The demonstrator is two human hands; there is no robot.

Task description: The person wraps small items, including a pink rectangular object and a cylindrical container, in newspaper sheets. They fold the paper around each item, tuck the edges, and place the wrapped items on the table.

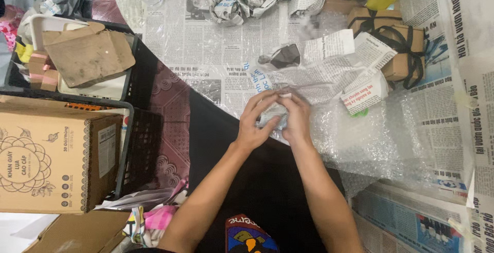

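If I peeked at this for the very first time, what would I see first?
First you'd notice the two hands in the middle: the left hand and right hand close together around a small newspaper-wrapped bundle. Just to the right of them lies shiny bubble wrap spread over newspaper sheets. A big cardboard box stands at the left edge, and small brown boxes tied with black ribbon wait at the upper right.
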